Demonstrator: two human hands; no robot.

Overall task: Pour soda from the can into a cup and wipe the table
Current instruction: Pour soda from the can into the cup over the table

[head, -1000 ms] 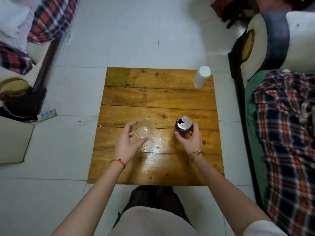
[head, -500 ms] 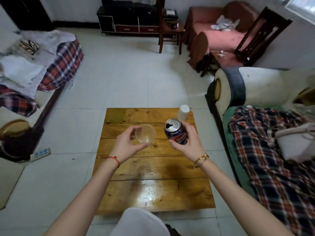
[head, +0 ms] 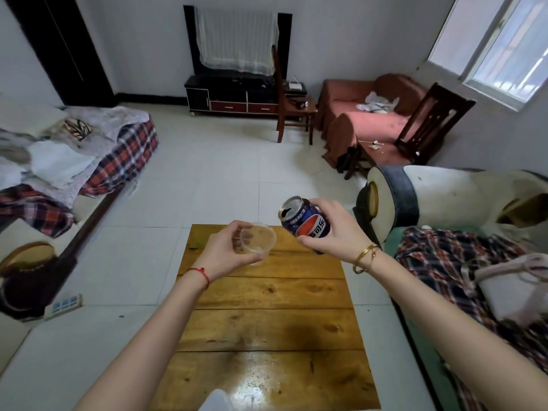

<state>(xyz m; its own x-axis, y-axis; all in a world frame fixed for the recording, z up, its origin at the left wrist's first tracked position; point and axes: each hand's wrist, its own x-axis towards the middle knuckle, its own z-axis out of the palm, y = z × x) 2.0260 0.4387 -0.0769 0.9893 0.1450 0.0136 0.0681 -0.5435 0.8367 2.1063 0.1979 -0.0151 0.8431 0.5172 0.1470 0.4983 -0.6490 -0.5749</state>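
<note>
My right hand (head: 335, 229) grips an open blue soda can (head: 302, 218), lifted above the far edge of the wooden table (head: 267, 321) and tilted left, its opening facing the cup. My left hand (head: 228, 252) holds a clear plastic cup (head: 259, 238) in the air just left of the can, mouth tipped toward the can. The two are close but apart. No liquid is visible flowing. The cup looks empty. A glossy wet-looking patch lies on the table's near end.
A sofa with plaid cloth (head: 462, 262) flanks the table on the right. Another plaid-covered couch (head: 98, 161) stands at the left. A power strip (head: 63, 305) lies on the tiled floor. A wooden chair (head: 289, 105) and TV cabinet (head: 237, 96) stand far back.
Both hands lifted the cup and can off the table and raised them. The can has tilted further toward the cup. The view tipped up, and the white bottle on the table is no longer seen.
</note>
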